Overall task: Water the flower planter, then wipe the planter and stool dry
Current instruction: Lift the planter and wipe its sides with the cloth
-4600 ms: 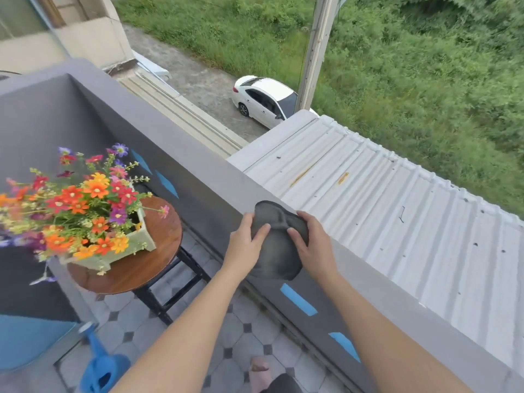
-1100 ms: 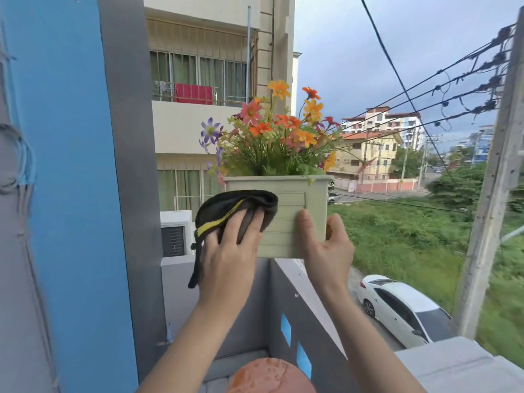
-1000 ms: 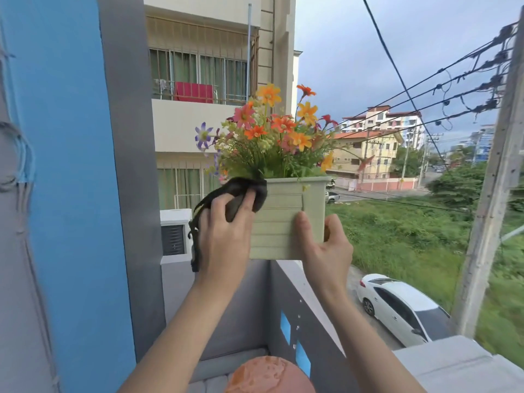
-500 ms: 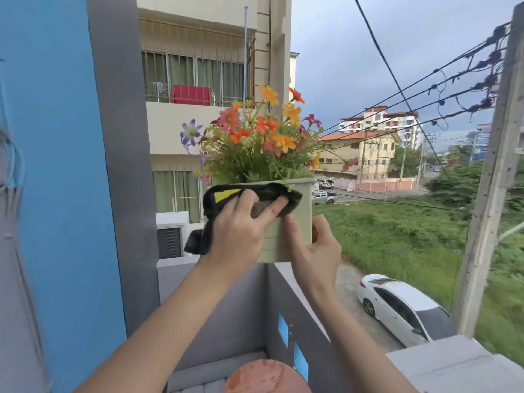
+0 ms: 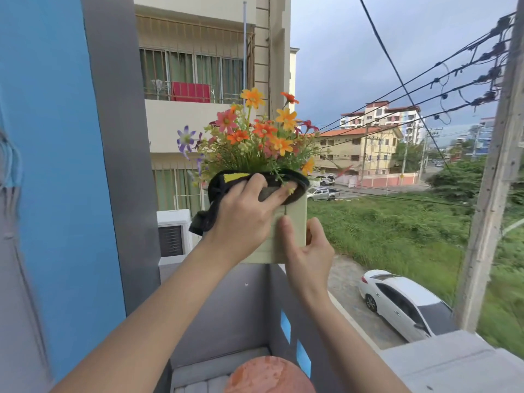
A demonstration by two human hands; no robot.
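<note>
While the left hand (image 5: 243, 214) presses a dark cloth (image 5: 255, 184) along the planter (image 5: 293, 222) rim, its grip closed on the cloth, the right hand (image 5: 307, 251) clasps the planter's lower right corner, holding it up above the stool (image 5: 269, 375). Wiping the planter seems in hand; next, the remaining faces need drying, then the stool.

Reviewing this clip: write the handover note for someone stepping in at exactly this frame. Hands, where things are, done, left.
Left hand: presses the dark cloth against the planter's top rim.
Right hand: grips the planter at its lower right corner, holding it up in the air in front of the balcony wall.
Stool: below, only its round top shows at the bottom edge.
Done: wiping of the planter is under way; whether it was watered cannot be told.
Left: finish drying the planter, set it down, wipe the stool.
</note>
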